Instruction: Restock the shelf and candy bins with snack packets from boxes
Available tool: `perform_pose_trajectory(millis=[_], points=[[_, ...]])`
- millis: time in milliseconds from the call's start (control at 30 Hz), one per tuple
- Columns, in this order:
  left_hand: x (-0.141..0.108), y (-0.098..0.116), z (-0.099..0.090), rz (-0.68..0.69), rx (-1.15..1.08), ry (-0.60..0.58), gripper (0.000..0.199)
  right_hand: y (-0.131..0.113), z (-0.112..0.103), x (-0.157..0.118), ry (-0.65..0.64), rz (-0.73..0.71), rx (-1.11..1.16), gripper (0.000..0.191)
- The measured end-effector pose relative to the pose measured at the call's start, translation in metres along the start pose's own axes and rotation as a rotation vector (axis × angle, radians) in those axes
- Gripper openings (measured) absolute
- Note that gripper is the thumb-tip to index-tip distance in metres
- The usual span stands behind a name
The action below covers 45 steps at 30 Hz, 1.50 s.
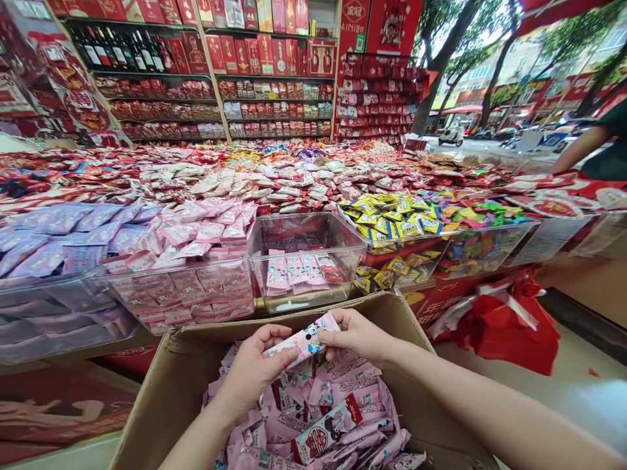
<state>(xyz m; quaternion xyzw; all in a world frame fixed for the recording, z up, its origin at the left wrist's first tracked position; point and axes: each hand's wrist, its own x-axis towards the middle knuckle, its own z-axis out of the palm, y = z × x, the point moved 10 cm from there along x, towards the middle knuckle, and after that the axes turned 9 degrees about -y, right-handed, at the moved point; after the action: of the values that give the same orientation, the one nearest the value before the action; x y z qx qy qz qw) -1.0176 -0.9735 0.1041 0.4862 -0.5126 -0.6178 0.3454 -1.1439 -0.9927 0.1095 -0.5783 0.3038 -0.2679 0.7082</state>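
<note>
Between my two hands is a pink candy packet [304, 342] with cartoon figures, held at a slant above an opened cardboard box [161, 398]. The thumb and fingers of my left hand [257, 362] grip its lower left end. My right hand [357, 336] pinches its upper right end. Below them, many similar pink packets fill the box, with a red and white packet [327, 429] lying on top. Just beyond the box stands a clear plastic bin [337, 264] with a few packets standing in a row against its front wall.
Bins of purple packets [73, 235], pink packets [208, 232] and yellow packets [396, 219] flank the clear bin. A red plastic bag [509, 333] hangs at the right. Another person's arm [585, 147] reaches in at the far right. Stocked shelves [215, 78] stand behind.
</note>
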Motion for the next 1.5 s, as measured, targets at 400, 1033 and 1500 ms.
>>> perform_pose_trajectory(millis=[400,1033,1500], points=[[-0.011,0.021,-0.012,0.092,-0.153,0.106,0.055,-0.011,-0.016,-0.006,0.115,-0.124,-0.010,0.034],[-0.014,0.022,-0.018,0.115,-0.426,0.066,0.036,-0.199,0.045,-0.093,0.477,-0.984,-1.509,0.033],[-0.001,-0.012,0.004,-0.017,-0.137,-0.107,0.031,-0.157,0.009,0.132,-0.197,-0.107,-2.077,0.019]])
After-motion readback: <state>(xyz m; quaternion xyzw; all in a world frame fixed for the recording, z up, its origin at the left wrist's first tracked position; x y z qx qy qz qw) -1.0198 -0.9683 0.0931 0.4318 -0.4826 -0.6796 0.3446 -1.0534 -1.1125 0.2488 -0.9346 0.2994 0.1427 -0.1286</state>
